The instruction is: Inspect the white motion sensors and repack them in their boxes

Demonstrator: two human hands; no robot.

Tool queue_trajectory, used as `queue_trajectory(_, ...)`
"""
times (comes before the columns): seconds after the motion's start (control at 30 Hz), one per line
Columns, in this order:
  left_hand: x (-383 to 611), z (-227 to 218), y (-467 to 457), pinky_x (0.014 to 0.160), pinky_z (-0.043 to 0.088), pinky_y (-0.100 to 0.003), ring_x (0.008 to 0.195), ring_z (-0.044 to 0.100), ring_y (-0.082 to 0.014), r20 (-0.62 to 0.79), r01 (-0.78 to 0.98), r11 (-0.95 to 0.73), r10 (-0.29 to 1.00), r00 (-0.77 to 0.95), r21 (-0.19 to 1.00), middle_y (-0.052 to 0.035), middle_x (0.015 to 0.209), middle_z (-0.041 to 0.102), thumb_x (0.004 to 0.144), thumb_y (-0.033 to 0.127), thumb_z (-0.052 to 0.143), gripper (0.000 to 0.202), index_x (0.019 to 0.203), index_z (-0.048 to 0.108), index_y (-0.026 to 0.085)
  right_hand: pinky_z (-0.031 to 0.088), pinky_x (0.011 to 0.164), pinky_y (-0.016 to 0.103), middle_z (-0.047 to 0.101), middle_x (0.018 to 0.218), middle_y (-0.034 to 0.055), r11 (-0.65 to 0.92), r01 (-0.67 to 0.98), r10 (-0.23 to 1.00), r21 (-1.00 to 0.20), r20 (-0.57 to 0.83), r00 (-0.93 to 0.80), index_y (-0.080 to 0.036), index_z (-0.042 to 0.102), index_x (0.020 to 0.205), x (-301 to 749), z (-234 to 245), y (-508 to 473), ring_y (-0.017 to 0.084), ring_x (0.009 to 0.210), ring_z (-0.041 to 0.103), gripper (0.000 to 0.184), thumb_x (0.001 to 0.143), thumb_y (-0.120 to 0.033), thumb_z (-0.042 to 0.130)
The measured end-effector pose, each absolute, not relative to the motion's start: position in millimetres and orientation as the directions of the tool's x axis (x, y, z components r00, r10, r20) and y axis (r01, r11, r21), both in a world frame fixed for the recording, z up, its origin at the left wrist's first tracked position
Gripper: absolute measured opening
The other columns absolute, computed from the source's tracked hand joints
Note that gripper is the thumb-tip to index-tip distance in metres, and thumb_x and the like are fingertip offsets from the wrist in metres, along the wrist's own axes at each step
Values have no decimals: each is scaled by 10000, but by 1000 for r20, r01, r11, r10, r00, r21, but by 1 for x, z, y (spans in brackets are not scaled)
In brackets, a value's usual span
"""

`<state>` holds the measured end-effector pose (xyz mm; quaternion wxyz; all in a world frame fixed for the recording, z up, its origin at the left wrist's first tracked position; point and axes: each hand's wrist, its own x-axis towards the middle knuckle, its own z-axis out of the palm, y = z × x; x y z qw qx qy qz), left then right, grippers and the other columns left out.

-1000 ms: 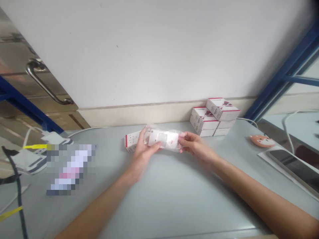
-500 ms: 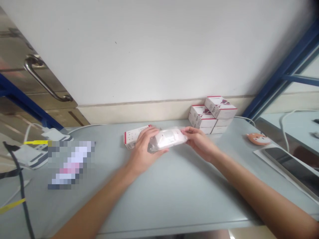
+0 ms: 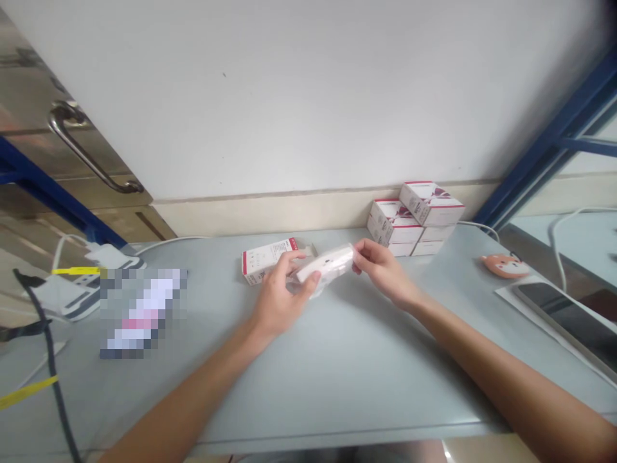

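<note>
Both my hands hold a small white device wrapped in a clear plastic bag just above the grey table. My left hand grips its left end, fingers curled round it. My right hand pinches the right end. Just behind my left hand an opened white box with red trim lies on the table.
A stack of white and red boxes stands against the wall at the back right. An orange animal-shaped object and a tablet lie at the right. At the left are a white scanner-like device, cables and a blurred patch.
The bagged device has turned from flat-on to edge-on between my hands and moved slightly away from me. The opened box behind it now shows more.
</note>
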<state>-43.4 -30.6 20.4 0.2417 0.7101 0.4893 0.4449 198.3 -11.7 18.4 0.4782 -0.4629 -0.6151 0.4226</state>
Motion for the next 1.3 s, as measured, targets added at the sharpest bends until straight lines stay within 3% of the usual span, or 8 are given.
queue_trajectory(0.17,-38,32,-31,546,501,-262,715,682,-183,53,115,-72,985,161,991,-42,937,729,951,581,632,433,1187,660,219,385,757,322,555,787,-17,220,57,957,-974,203,-208,-223,552,837,203,23,-11,159,764,505,327,957,-506,663)
queue_trajectory(0.33,-46,42,-28,487,460,-283,464,585,-163,-243,-204,378,841,484,903,3,680,685,997,622,529,654,1561,477,294,353,763,313,544,755,-24,125,-60,942,-990,138,-307,-222,564,825,208,21,-8,157,762,481,221,913,-372,702)
queue_trajectory(0.4,-50,44,-27,567,504,-319,526,640,-192,-214,-243,396,811,544,885,-12,650,686,1007,607,511,652,1579,471,297,350,756,308,540,731,-26,36,-130,951,-991,74,-299,-220,574,808,207,19,-8,155,746,472,183,853,-310,726)
queue_trajectory(0.6,-51,50,-33,879,558,-497,1108,737,-357,39,-222,141,757,652,965,-138,1116,783,799,549,776,820,1528,492,305,379,709,316,521,712,-1,-80,-233,977,-969,-30,-213,-224,570,726,198,24,-9,169,711,454,196,735,-326,737)
queue_trajectory(0.77,-43,40,-34,831,538,-384,832,742,-230,38,49,-68,888,458,996,-36,819,774,907,492,774,612,1407,514,253,368,689,312,450,706,-14,-26,-266,992,-963,7,-124,-229,491,684,193,26,-9,156,686,413,291,760,-368,734)
queue_trajectory(0.97,-41,21,-33,708,476,-300,779,636,-182,216,381,-348,912,348,856,-50,974,744,870,633,760,495,1137,699,221,338,682,310,464,683,-29,16,-262,994,-965,43,-97,-226,514,715,199,23,-6,150,665,415,327,800,-428,757)
queue_trajectory(1.13,-40,28,-30,621,462,-291,675,637,-182,63,71,-84,963,262,994,-59,745,704,974,690,554,564,1020,713,151,323,677,311,496,677,-31,111,-132,980,-985,131,-147,-228,553,739,201,20,-6,157,672,427,317,830,-439,772)
queue_trajectory(1.3,-51,33,-20,627,459,-289,624,650,-181,-270,-153,358,871,411,921,-32,657,677,991,682,493,543,998,708,184,374,727,324,556,786,-8,344,116,928,-932,319,-191,-238,569,834,198,27,-16,176,757,492,302,952,-495,675)
